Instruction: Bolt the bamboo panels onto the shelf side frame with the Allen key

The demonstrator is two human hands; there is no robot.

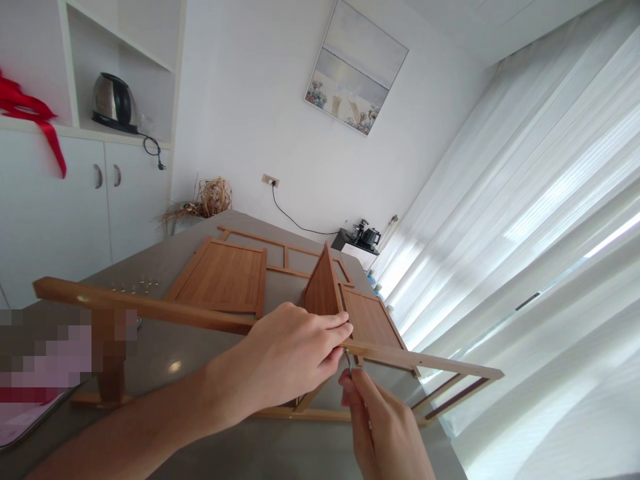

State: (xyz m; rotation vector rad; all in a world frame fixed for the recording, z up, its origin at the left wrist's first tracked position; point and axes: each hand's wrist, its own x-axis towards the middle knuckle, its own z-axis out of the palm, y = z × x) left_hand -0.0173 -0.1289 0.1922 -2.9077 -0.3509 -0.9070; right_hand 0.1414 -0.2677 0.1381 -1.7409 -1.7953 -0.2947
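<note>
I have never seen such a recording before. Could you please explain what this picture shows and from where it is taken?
There is no machine here, only a person's bare hands. This single picture comes from a head-worn camera looking forward and down. The left hand holds a long wooden bar. The right hand holds a thin metal tool against that bar. On the grey table are flat wooden panels and small pieces too tiny to identify. Another panel stands upright beyond the left hand.
</note>
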